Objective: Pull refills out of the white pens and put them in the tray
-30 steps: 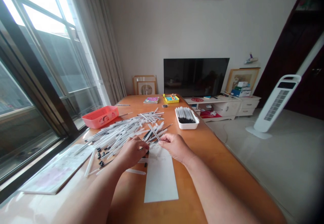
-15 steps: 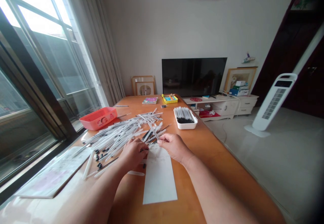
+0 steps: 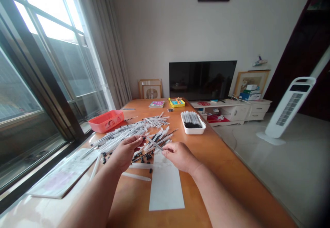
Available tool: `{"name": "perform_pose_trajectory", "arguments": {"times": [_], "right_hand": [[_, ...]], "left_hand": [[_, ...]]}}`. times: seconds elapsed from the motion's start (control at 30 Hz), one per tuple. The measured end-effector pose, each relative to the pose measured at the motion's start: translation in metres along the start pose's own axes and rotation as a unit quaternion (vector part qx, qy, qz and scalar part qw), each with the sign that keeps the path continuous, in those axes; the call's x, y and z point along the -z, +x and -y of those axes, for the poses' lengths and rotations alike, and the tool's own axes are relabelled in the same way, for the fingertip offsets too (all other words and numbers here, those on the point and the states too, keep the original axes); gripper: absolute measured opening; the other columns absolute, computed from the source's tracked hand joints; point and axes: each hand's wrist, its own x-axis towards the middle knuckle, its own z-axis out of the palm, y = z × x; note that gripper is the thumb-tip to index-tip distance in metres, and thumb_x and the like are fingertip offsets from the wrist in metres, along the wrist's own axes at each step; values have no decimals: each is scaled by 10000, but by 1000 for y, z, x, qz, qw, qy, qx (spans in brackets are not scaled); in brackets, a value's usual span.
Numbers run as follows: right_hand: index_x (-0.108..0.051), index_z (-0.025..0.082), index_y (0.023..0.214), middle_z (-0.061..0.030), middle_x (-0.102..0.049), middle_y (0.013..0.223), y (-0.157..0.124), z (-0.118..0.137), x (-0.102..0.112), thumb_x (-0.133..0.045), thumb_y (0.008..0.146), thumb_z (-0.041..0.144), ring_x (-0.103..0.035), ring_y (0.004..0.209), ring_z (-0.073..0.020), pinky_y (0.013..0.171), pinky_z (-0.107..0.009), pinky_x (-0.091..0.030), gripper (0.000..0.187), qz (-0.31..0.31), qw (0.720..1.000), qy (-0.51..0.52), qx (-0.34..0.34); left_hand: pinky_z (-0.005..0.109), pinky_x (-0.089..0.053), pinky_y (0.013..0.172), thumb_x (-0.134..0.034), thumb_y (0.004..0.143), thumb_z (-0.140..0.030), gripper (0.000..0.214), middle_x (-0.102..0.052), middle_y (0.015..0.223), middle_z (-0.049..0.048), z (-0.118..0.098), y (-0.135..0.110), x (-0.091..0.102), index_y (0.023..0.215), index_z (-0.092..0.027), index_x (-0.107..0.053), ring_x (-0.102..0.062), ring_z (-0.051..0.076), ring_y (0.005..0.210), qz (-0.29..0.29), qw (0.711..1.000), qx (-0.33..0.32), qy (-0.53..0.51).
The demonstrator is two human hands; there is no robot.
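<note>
Between the thumb and fingers of my right hand (image 3: 180, 156) is a whitish translucent pen barrel (image 3: 154, 143), pointing up and to the left over a sheet of white paper (image 3: 167, 190). My left hand (image 3: 129, 149) pinches a small black pen plug (image 3: 144, 138) close to the barrel's far end; whether the two touch is hard to tell. Loose black plugs (image 3: 147, 156) lie just below, around the top of the paper. Beyond my hands spreads a heap of pen barrels (image 3: 134, 127), with dark-filled refills or pens (image 3: 161, 139) at its right side.
A white tray (image 3: 194, 130) full of black-ended pens stands at the right, a red plastic basket (image 3: 105, 121) at the left. A booklet (image 3: 62, 176) lies by the window. Farther back on the wooden table (image 3: 211, 173) are a yellow box (image 3: 176, 102) and a magazine (image 3: 156, 104).
My left hand has risen from the tabletop among the plugs to the barrel's far end, with a black plug in its fingers. The right hand still holds the barrel. The view has shifted slightly.
</note>
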Motion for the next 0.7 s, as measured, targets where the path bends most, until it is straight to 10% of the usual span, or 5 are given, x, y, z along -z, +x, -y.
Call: {"name": "perform_pose_trajectory", "arguments": {"times": [0.7], "right_hand": [[-773,256,842,-8,-709,707,-1,6,2,-619,839,328,-589,650,-172,572,-256,-344,170,-15,998,-61,7]], "left_hand": [[280,-402,726,-811,687,-480,364,-718,807,44,-15,-10,-11,898,-186,-774,-586,187,775,-5,995,-23,98]]}}
